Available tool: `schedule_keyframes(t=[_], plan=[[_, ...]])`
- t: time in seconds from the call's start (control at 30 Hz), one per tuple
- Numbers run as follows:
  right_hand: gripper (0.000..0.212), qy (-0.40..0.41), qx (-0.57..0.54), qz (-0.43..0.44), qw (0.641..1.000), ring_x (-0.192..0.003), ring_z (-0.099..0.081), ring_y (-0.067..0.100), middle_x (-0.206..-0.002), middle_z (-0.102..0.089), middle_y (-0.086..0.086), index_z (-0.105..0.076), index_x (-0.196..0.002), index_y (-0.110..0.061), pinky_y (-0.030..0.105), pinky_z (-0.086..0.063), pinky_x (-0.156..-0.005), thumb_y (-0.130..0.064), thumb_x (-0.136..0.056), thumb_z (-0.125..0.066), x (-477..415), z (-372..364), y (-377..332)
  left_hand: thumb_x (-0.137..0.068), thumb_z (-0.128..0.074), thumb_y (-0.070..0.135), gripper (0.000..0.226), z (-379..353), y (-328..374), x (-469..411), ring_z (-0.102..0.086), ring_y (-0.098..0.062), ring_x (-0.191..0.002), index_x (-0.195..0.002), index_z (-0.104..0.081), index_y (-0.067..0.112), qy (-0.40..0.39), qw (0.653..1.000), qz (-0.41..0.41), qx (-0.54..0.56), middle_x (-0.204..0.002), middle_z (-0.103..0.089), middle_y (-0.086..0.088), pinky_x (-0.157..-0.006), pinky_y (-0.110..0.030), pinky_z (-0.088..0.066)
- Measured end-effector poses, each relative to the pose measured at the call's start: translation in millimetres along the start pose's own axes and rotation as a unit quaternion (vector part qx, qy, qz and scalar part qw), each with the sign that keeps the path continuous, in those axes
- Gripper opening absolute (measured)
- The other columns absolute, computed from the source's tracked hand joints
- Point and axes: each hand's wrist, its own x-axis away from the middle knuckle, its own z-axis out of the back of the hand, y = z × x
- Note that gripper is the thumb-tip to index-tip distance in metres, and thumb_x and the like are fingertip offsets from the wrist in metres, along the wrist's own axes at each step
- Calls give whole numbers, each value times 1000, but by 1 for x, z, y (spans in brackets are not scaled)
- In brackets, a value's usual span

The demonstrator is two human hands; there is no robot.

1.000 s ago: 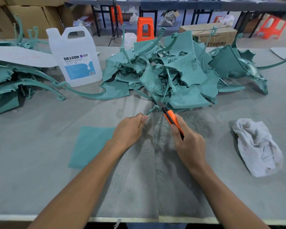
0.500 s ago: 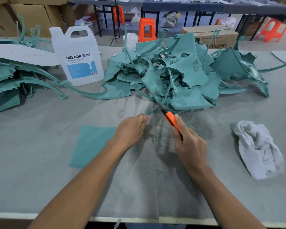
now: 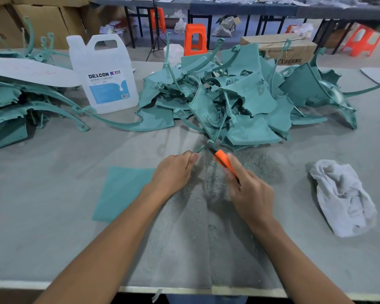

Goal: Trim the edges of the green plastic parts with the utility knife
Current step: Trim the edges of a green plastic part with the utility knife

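Note:
My left hand (image 3: pixel 173 172) is closed around a thin green plastic part (image 3: pixel 199 148), whose tip sticks out past the thumb; most of the part is hidden in the fist. My right hand (image 3: pixel 250 194) grips an orange utility knife (image 3: pixel 223 160), its dark blade end pointing up-left toward the part's tip, and the hand looks slightly blurred. Just beyond both hands lies a large heap of green plastic parts (image 3: pixel 239 99) with ragged edges. Grey-green shavings (image 3: pixel 257 165) cover the cloth under the hands.
A white DEXCON jug (image 3: pixel 105 75) stands at the back left, beside another stack of green parts (image 3: pixel 13 106) under a white sheet. A flat green sheet (image 3: pixel 123 191) lies left of my left forearm. A crumpled white rag (image 3: pixel 342 198) lies at the right. The table edge (image 3: pixel 184 289) runs below.
Both hands have kept their grips and stayed almost in place; the right hand with the knife has shifted slightly and is now motion-blurred.

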Motion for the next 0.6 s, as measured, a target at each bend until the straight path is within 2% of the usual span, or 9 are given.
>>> schedule_keyframes(t=[0.1, 0.17, 0.23, 0.3, 0.37, 0.47, 0.53, 0.6], plan=[[44, 30, -50, -93, 994, -73, -72, 27, -92, -76, 5, -53, -146, -26, 32, -50, -57, -40, -104, -47, -4, 3, 3, -105, -23, 56, 43, 11, 3, 0, -58, -20, -75, -83, -46, 27, -16, 997, 29, 65, -77, -59, 6, -64, -35, -38], [42, 27, -46, -64, 997, -79, -73, 28, -97, -77, 7, -56, -144, -23, 36, -54, -59, -34, -103, -52, -1, 4, 0, -101, -26, 65, 49, 28, 2, 0, -61, -13, -97, -112, -57, 29, -22, 991, 55, 120, -108, -64, 15, -76, -32, -42], [41, 28, -45, -39, 998, -86, -74, 29, -105, -76, 9, -58, -142, -21, 40, -58, -62, -31, -102, -55, 1, 5, -3, -93, -28, 77, 63, 50, -7, 6, -54, -7, -114, -138, -46, 39, -16, 984, 66, 166, -129, -54, 21, -92, -32, -40], [41, 25, -90, -77, 993, -90, -74, 26, -109, -76, 5, -56, -143, -23, 40, -58, -68, -34, -104, -53, 1, 8, -2, -81, -31, 87, 75, 70, -28, 22, -53, -8, -125, -140, -45, 43, 0, 977, 87, 197, -138, -53, 17, -102, -31, -37], [43, 18, -135, -121, 983, -83, -73, 23, -102, -76, 0, -55, -143, -26, 37, -56, -68, -38, -102, -52, -1, 9, 1, -68, -34, 96, 92, 83, -53, 48, -48, -12, -134, -141, -45, 40, -34, 984, 116, 133, -142, -51, 13, -108, -33, -36], [35, 17, -130, -109, 985, -67, -67, 23, -83, -70, -5, -61, -133, -23, 33, -51, -62, -37, -100, -58, 0, 8, -4, -54, -33, 107, 107, 80, -74, 88, -29, -17, -145, -143, -33, 48, -120, 979, 155, -51, -155, -34, 10, -116, -49, -29], [29, 8, -114, -83, 990, -59, -64, 27, -74, -64, -7, -65, -119, -19, 33, -48, -56, -38, -99, -59, 1, 5, -7, -52, -33, 108, 109, 69, -73, 99, -29, -17, -143, -142, -36, 46, -100, 982, 141, -72, -154, -36, 8, -116, -46, -29], [28, -6, -98, -43, 994, -57, -63, 26, -71, -63, -7, -67, -109, -18, 30, -44, -53, -40, -96, -56, 4, 4, -11, -57, -38, 105, 107, 59, -66, 95, -35, -14, -137, -141, -43, 39, -54, 991, 114, -44, -148, -43, 8, -113, -37, -31]])
